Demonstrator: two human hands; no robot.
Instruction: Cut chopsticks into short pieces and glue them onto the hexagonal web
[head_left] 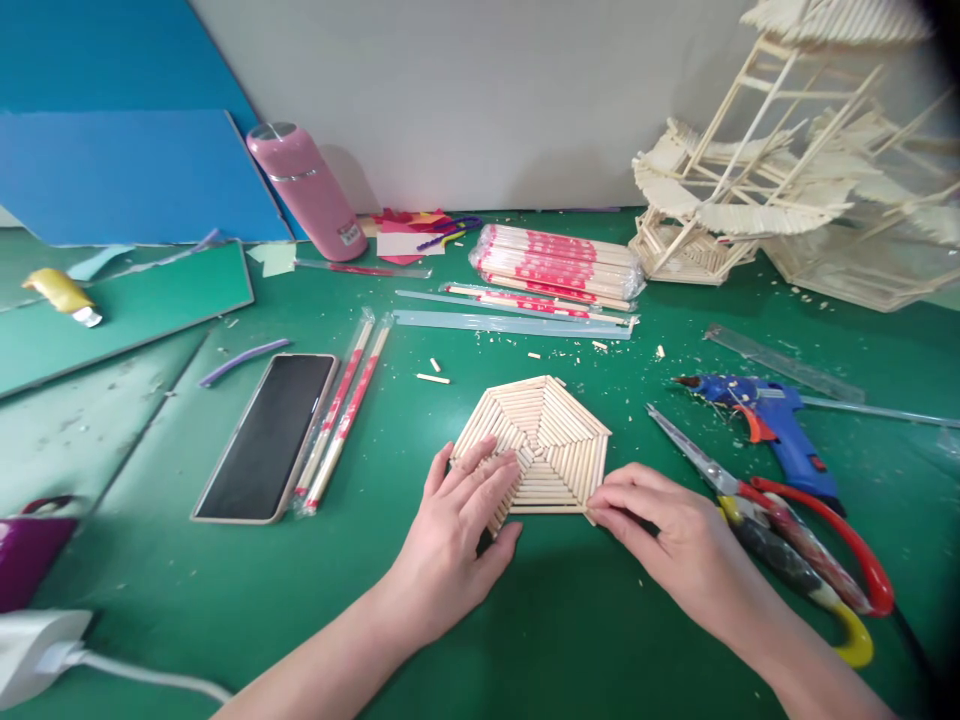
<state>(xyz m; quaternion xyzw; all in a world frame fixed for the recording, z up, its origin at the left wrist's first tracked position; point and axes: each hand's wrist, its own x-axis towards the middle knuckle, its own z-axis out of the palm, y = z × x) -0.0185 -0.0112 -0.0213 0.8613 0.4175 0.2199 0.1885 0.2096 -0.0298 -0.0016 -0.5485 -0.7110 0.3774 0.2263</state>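
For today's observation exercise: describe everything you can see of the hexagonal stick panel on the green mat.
The hexagonal stick panel is a flat piece of pale wooden sticks laid in rows that form wedges meeting at its centre. It lies flat on the green mat. The left hand rests fingers-down on its near left part; the right hand touches its near right corner.
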